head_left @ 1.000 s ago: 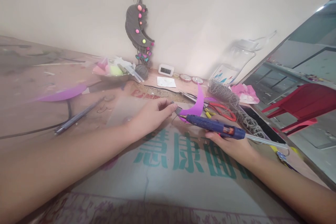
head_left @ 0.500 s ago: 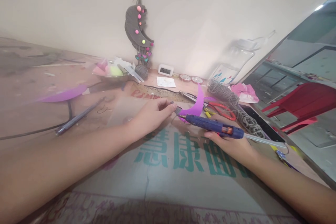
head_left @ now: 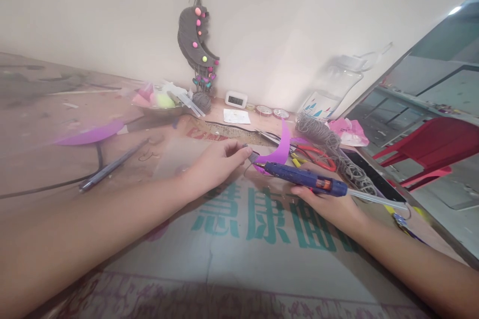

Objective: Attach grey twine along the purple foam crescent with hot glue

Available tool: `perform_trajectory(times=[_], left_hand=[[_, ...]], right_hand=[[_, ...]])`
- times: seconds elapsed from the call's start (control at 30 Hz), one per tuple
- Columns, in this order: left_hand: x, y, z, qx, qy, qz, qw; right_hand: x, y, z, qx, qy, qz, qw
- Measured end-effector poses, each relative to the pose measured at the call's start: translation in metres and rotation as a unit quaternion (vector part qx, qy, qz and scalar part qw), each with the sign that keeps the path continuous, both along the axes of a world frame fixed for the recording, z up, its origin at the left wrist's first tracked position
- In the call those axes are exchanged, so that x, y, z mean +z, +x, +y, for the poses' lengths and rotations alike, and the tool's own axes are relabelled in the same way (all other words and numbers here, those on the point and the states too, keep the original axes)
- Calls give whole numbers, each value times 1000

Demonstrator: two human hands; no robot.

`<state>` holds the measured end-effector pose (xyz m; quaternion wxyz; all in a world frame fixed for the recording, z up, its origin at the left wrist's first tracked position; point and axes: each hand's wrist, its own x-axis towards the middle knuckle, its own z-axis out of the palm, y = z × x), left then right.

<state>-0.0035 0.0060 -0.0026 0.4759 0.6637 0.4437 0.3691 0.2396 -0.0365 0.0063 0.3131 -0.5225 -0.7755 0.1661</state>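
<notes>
Pinched in my left hand [head_left: 228, 159] is one end of a purple crescent cutout [head_left: 280, 149], its tip wrapped in grey yarn [head_left: 253, 156]. A loose strand of that yarn trails below the tip. My right hand [head_left: 322, 199] is wrapped round a dark blue hot glue gun [head_left: 299, 175], with a clear glue stick [head_left: 377, 199] coming out of its back end. The gun's nozzle points left and is at or very near the yarn-wrapped part; contact cannot be made out. Parts of the right fingers are hidden behind the gun.
Red-handled scissors [head_left: 318, 157] and a grey yarn skein [head_left: 318, 132] lie behind the glue gun. A bowl of pompoms [head_left: 159, 102], a small digital clock [head_left: 236, 99] and a plastic jar [head_left: 331, 87] stand along the wall. A yarn-covered crescent [head_left: 190, 40] hangs above. Printed cardboard [head_left: 239, 264] covers the table.
Almost nothing differs. The glue gun's nozzle has shifted very slightly along the yarn-wrapped tip, and both hands keep their grips.
</notes>
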Motion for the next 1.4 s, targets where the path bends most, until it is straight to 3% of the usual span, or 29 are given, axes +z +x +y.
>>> perform_trajectory(times=[0.23,0.6,1.4], left_hand=[[0,0,-1,-2,-25,-13,1000],[0,0,-1,5,2,1,1000],[-2,-1,-2,-8,-9,-10,1000]], right_hand=[[1,1,0,11,-6,-10,1000],[0,1,1,14,-25,-4,1000],[-10,7,1,-80,11,29,996]])
